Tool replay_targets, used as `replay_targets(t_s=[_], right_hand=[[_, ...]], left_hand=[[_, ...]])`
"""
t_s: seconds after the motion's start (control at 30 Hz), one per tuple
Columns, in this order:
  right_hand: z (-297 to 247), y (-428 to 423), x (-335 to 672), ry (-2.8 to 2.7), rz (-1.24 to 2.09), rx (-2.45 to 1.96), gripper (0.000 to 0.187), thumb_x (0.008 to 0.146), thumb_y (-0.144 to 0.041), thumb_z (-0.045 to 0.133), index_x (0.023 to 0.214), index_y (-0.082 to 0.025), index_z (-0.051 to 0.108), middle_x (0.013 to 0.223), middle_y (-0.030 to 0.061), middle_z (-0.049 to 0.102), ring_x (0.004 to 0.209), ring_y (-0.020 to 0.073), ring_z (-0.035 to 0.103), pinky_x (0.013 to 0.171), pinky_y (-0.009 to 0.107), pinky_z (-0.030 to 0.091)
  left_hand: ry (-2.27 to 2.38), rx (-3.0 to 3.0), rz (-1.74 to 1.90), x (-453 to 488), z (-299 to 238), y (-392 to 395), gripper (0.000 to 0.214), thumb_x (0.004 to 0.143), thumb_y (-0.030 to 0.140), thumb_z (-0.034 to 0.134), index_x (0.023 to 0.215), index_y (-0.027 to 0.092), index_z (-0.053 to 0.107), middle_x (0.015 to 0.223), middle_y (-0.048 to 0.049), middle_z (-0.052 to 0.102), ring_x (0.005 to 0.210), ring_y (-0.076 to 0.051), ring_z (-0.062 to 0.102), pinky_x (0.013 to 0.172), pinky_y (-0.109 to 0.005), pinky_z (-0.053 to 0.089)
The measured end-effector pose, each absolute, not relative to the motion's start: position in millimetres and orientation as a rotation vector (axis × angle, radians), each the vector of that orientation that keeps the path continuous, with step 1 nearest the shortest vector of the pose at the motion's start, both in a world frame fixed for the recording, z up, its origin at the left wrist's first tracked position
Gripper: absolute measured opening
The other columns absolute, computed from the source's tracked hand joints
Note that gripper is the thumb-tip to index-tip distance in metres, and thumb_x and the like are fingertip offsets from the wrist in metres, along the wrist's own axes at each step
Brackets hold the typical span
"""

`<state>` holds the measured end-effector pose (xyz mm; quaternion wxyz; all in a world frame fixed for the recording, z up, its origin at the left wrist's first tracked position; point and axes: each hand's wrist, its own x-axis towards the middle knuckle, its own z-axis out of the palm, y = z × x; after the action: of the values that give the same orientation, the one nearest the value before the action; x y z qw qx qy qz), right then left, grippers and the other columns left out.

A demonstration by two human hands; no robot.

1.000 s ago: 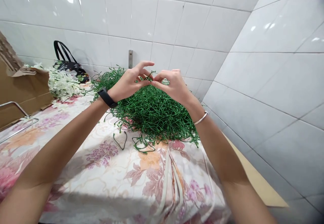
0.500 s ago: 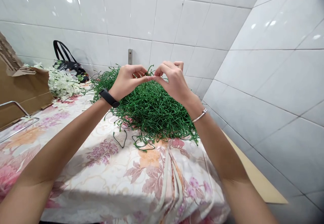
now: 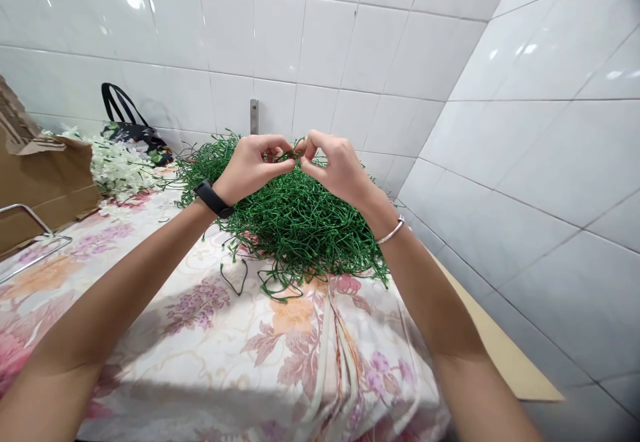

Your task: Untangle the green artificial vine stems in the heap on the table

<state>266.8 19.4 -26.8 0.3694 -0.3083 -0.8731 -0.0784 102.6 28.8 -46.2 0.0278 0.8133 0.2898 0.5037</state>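
Note:
A large tangled heap of thin green artificial flower stems (image 3: pixel 310 229) lies on the floral cloth. Above its far part, my left hand (image 3: pixel 260 165) pinches a green stem between thumb and fingers. My right hand (image 3: pixel 333 162) meets it tip to tip, its thumb and fingers closed on the same stem. The stem itself is mostly covered by my fingers; a short green end shows between the hands. A few loose stems (image 3: pixel 283 289) lie at the near edge of the heap.
White artificial blossoms (image 3: pixel 120 165) are piled at the left, beside a cardboard box (image 3: pixel 47 189) and a black floral bag (image 3: pixel 137 137). A bent metal wire frame (image 3: pixel 37 229) stands at the left edge. Tiled walls rise behind and to the right. The floral cloth (image 3: pixel 200 355) covers the surface.
My right hand has lowered slightly and its fingers have curled in closer to the stem. My left hand keeps its pinch. The view has shifted a little.

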Motion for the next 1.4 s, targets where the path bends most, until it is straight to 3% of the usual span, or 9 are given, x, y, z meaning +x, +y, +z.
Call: replay_targets(t_s=[0.3, 0.43, 0.67, 0.87, 1.0, 1.2, 1.4], right_hand=[[-25.8, 22.9, 271.7, -2.24, -0.09, -0.753, 0.008, 0.077, -0.019, 0.042, 0.069, -0.016, 0.041, 0.079, 0.0022, 0.055, 0.078, 0.009, 0.052, 0.072, 0.025, 0.04], [-25.8, 20.7, 270.9, -2.213, -0.165, -0.788, 0.001, 0.075, -0.016, 0.044, 0.075, -0.016, 0.044, 0.077, 0.0011, 0.054, 0.074, 0.0083, 0.051, 0.069, 0.024, 0.04], [-24.1, 17.2, 268.9, -2.207, -0.178, -0.841, 0.015, 0.078, -0.021, 0.044, 0.092, -0.017, 0.043, 0.088, 0.0022, 0.054, 0.079, 0.0089, 0.051, 0.071, 0.024, 0.04], [-27.4, 21.4, 269.5, -2.249, -0.307, -0.736, 0.01, 0.078, -0.018, 0.046, 0.087, -0.016, 0.048, 0.084, 0.0012, 0.055, 0.079, 0.0088, 0.051, 0.077, 0.025, 0.037], [-28.2, 23.9, 269.7, -2.254, -0.445, -0.745, 0.009, 0.079, -0.016, 0.045, 0.086, -0.016, 0.05, 0.084, 0.0015, 0.056, 0.08, 0.0104, 0.049, 0.078, 0.027, 0.035], [-27.8, 23.8, 269.7, -2.286, -0.343, -0.785, 0.013, 0.081, -0.012, 0.04, 0.087, -0.015, 0.051, 0.085, 0.0031, 0.057, 0.08, 0.0103, 0.051, 0.072, 0.025, 0.037], [-29.8, 21.9, 267.3, -2.303, -0.221, -0.815, 0.015, 0.085, -0.017, 0.03, 0.09, -0.013, 0.044, 0.075, 0.0027, 0.054, 0.065, 0.0073, 0.048, 0.062, 0.023, 0.035]], left_hand=[[0.83, 2.566, 1.495, 99.5, -42.9, 28.0, 0.02, 0.069, 0.036, 0.06, 0.072, 0.016, 0.06, 0.068, -0.0004, 0.058, 0.06, -0.008, 0.047, 0.054, -0.021, 0.036], [0.881, 2.586, 1.554, 99.2, -43.8, 30.6, 0.012, 0.069, 0.028, 0.059, 0.07, 0.016, 0.058, 0.07, -0.0006, 0.056, 0.063, -0.009, 0.048, 0.058, -0.022, 0.038], [0.865, 2.533, 1.559, 101.6, -43.8, 28.7, 0.009, 0.068, 0.02, 0.056, 0.076, 0.015, 0.059, 0.072, -0.0005, 0.057, 0.061, -0.009, 0.047, 0.057, -0.022, 0.039], [0.831, 2.503, 1.465, 99.9, -43.2, 26.2, 0.017, 0.068, 0.03, 0.061, 0.074, 0.015, 0.059, 0.058, 0.0024, 0.048, 0.052, -0.007, 0.038, 0.048, -0.021, 0.03], [0.817, 2.52, 1.443, 96.3, -42.1, 30.3, 0.02, 0.069, 0.034, 0.059, 0.073, 0.014, 0.06, 0.062, 0.0008, 0.051, 0.055, -0.007, 0.041, 0.05, -0.021, 0.032], [0.821, 2.55, 1.443, 96.2, -42.5, 31.1, 0.014, 0.069, 0.023, 0.055, 0.076, 0.012, 0.061, 0.077, -0.0028, 0.058, 0.069, -0.01, 0.049, 0.065, -0.023, 0.039], [0.788, 2.479, 1.378, 102.8, -45.8, 29.1, 0.008, 0.07, 0.015, 0.048, 0.074, 0.012, 0.054, 0.061, 0.0021, 0.047, 0.055, -0.007, 0.041, 0.053, -0.02, 0.033]])
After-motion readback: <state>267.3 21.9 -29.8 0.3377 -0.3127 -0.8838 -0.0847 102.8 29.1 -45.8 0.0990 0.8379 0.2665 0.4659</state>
